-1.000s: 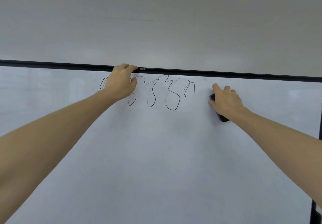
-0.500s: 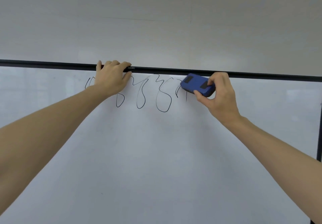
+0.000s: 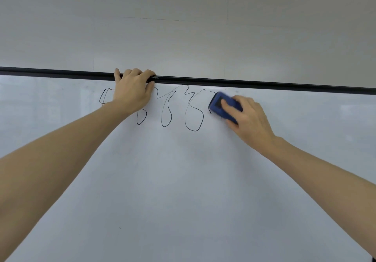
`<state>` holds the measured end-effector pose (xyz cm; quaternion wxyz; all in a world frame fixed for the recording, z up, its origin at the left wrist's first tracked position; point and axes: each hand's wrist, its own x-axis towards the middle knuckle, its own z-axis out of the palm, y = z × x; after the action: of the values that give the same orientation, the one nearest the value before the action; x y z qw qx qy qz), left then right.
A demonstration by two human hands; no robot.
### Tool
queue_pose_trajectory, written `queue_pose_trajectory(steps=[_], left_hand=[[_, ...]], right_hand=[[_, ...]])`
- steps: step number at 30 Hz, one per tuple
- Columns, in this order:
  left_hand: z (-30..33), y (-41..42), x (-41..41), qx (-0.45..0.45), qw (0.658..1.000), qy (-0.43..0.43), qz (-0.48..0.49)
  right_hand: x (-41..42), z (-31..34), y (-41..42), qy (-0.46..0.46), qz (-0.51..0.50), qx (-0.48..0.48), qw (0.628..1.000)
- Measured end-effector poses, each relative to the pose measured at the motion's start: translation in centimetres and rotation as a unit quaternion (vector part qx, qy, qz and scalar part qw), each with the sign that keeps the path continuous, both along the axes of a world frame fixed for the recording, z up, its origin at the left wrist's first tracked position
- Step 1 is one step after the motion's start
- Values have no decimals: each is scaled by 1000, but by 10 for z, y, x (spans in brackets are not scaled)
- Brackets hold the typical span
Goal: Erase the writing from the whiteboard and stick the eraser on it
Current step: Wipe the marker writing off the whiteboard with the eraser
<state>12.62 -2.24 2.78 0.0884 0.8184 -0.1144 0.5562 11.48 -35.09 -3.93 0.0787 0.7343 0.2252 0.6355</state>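
Observation:
A white whiteboard (image 3: pixel 183 180) fills the lower view, with a black top frame (image 3: pixel 264 84). Black looping writing (image 3: pixel 183 111) runs just under the frame. My left hand (image 3: pixel 132 90) grips the top frame, its fingers hooked over the edge, and it covers part of the writing's left end. My right hand (image 3: pixel 248 117) presses a blue eraser (image 3: pixel 221 107) flat against the board at the right end of the writing. The eraser covers the last strokes.
A plain grey-white wall (image 3: pixel 183 27) rises above the board. The board's surface below and to the right of the writing is blank. My two forearms cross the lower corners of the view.
My right hand lifted the eraser off the board at the right, carried it left to the writing's end, then pressed it flat there. The left hand stays on the frame.

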Motion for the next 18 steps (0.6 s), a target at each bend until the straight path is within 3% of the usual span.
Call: queue_pose_trajectory(steps=[5,11,16,18], left_hand=[[-2,-1,1,-4,1000,-17,-5],[-4,1,3,-6,1000,-25,-15],[-6,3,4,-7,999,-31,-24],[-5,1,5,-11,999,-34,-27]], right_hand=[[-10,-2,-4,17,-18,-167,986],[-5,29,4,-3,-27,-45,999],[-5,-23,11,11,3,-192,981],[-4,-5,5,10,-13,-145,989]])
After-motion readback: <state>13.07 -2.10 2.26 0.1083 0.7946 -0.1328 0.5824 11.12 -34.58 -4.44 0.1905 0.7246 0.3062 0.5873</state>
